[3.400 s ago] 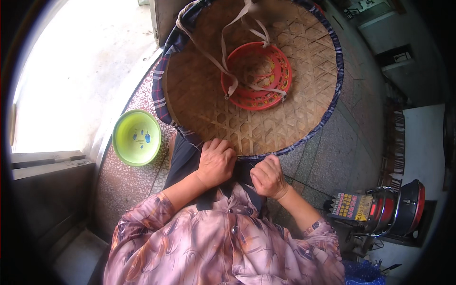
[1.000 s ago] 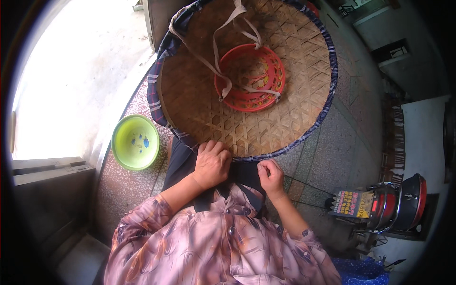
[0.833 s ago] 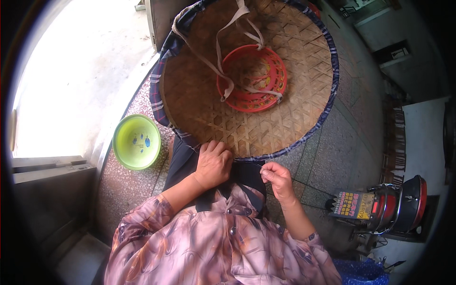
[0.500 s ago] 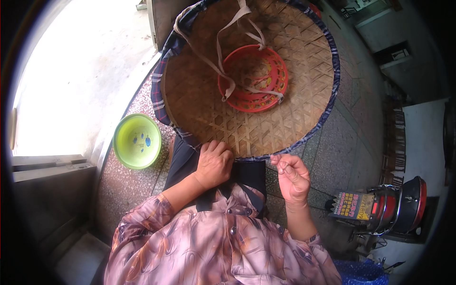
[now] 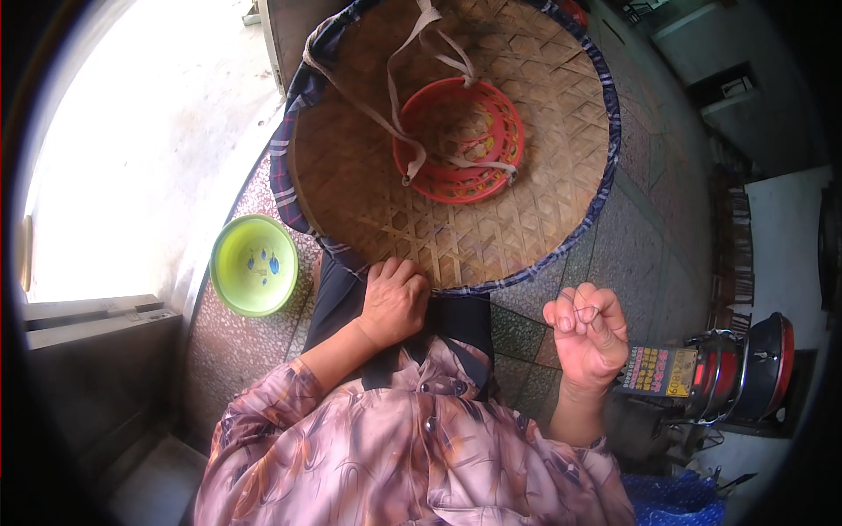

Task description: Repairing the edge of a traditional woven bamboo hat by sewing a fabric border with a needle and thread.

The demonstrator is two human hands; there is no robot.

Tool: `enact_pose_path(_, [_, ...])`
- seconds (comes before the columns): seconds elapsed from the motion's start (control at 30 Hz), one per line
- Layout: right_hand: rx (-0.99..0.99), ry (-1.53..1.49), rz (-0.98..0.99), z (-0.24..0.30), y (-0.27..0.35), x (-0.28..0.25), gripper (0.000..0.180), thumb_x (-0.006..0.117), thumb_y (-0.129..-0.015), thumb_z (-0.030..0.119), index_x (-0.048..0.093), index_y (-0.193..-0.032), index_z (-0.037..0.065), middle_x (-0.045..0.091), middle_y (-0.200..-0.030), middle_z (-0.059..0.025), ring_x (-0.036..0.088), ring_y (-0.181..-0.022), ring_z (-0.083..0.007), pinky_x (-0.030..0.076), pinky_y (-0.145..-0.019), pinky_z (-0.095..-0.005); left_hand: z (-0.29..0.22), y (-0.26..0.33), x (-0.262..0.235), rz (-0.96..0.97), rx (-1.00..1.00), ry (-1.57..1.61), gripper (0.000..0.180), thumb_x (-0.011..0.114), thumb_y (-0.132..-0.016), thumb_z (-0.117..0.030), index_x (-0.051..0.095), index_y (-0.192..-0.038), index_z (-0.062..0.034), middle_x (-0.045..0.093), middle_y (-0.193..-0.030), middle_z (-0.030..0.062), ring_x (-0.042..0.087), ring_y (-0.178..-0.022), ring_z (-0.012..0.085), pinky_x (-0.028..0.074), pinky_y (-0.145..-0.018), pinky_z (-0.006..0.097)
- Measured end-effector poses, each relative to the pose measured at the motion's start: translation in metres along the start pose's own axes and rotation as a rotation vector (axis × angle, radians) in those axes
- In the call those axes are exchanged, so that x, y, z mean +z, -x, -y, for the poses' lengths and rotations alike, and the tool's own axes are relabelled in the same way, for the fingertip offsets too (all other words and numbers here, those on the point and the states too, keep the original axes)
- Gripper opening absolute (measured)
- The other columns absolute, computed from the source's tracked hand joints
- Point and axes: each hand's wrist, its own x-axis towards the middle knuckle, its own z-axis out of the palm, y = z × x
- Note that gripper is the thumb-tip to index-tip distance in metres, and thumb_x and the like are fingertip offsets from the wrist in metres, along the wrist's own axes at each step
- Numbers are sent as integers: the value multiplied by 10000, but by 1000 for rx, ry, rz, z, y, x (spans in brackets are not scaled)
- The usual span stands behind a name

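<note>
Bamboo tray [image 5: 548, 184] in left hand [image 5: 395, 302], red basket [image 5: 456, 188] inside.

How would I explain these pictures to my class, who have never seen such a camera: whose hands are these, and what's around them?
There is no machine here. A wide-angle camera on a person's head looks down, so straight edges bend near the rim. The person's left hand grips the near edge of a large round woven tray edged in dark checked cloth. A red basket and pale straps show inside it. The right hand is raised, apart from the tray, apparently pinching a thin thread. A green bowl stands on the speckled floor to the person's left.
</note>
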Motion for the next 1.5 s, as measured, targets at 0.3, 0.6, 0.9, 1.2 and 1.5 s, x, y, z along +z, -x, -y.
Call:
enact_pose_path(0.3, [-23,29,-61,6,16,-19,98,632,-985,124,620,-986,27,534,-846,-42,538,-831,-202,439,-819,-404,-2,-1,-2,-3,-7,14,166,740,-740,-89,639,-868,-120,622,-1007,46,566,-980,285,404,-871,434])
enact_pose_path(0.6, [18,24,-165,5,44,-48,96,626,-970,104,630,-986,10,550,-835,-53,574,-859,-221,477,-839,-421,-4,-3,-8,17,1,11,147,746,-777,-104,657,-893,-122,634,-1010,37,583,-976,280,427,-872,428])
enact_pose_path(0.9, [51,-102,-426,-22,70,-111,77,601,-961,99,614,-947,24,591,-850,-59,601,-882,-224,527,-932,-473,0,-4,-15,81,-18,83,206,773,-741,-71,661,-906,-121,648,-1052,38,589,-1007,293,423,-888,432])
enact_pose_path(1.2, [375,192,-822,-90,95,-193,66,632,-919,68,662,-957,23,652,-815,-62,708,-877,-253,564,-831,-394,-6,-7,-16,98,-39,39,139,745,-772,-85,645,-869,-100,629,-1067,42,567,-1014,299,426,-881,441])
enact_pose_path(1.5, [855,1651,-445,-100,102,-237,160,602,-919,103,725,-913,-1,715,-747,-103,716,-700,-197,546,-646,-369,-12,-14,-12,72,-77,-49,96,690,-771,-62,623,-840,-71,617,-1079,85,561,-1011,326,424,-872,454])
